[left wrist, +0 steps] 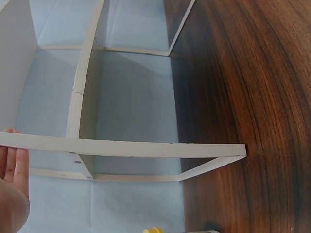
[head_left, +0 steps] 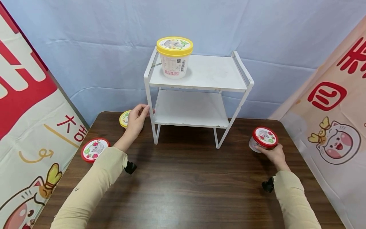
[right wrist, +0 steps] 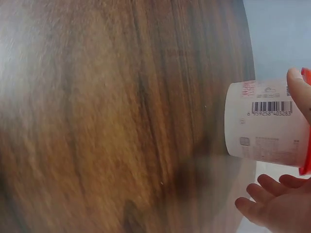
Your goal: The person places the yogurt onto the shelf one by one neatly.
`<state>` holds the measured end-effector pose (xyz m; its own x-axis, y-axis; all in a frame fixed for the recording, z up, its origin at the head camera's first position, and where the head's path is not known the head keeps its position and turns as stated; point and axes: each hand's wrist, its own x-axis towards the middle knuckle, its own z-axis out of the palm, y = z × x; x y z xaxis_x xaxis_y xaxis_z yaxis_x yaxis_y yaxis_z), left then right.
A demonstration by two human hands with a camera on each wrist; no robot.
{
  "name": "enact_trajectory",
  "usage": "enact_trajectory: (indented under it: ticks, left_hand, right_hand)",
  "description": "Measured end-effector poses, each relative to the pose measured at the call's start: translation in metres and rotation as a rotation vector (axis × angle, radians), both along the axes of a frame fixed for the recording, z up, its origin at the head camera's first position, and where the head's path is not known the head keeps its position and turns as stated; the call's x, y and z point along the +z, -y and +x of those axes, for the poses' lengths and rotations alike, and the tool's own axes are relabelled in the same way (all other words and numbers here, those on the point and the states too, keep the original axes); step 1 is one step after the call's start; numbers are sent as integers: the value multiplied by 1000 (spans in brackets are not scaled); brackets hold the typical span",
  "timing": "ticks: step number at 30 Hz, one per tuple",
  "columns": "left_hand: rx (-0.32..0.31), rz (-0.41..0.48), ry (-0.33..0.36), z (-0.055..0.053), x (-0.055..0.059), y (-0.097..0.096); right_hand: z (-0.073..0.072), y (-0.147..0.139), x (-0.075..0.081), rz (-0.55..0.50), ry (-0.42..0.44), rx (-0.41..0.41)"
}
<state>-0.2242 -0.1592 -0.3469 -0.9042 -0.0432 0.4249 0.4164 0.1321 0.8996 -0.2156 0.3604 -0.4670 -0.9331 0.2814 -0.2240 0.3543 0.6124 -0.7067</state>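
With the rack (head_left: 211,71) as the middle of a clock in the head view, the red tub (head_left: 261,140) is at four o'clock, over the right part of the table (head_left: 186,184). The right hand (head_left: 274,156) comes to it from five o'clock, thumb at its left side by the lid. In the right wrist view the fingers are loosely spread on the other side, a gap showing between most of them and the wall; how firmly the thumb presses is hard to judge there.

The tub looks like thin, smooth plastic or card: probably light, a little slippery, and apt to dent under a hard squeeze. The best hold should be round the wall just under the lid's rim, not by the lid alone, which might come off.

The left hand (head_left: 136,119), between eight and nine, grips the rack's front left post; the rack looks stiff and is best held by such a post.

The yellow tub (head_left: 174,58) stands at eleven on the upper shelf. A yellow lid (head_left: 124,119) shows just beyond the left hand, and a red lid (head_left: 95,150) lies at eight. Pale cloth (head_left: 114,31) hangs at twelve.
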Motion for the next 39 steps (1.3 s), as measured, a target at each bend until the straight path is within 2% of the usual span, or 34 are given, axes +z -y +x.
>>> enact_trajectory:
  ticks: [4, 16, 24, 39]
  left_hand:
    - [-3, 0, -2, -1, -1, 0]
    - [-2, -1, 3, 0, -1, 0]
    - [-9, 15, -11, -1, -1, 0]
    - [-5, 15, -8, -1, -2, 0]
  right_hand:
    - [-1, 1, -3, -24, -9, -50]
    - [-8, 9, -15, -118, -107, -177]
    - [-10, 12, -18, -199, -123, -226]
    - [-15, 14, -25, -247, -173, -313]
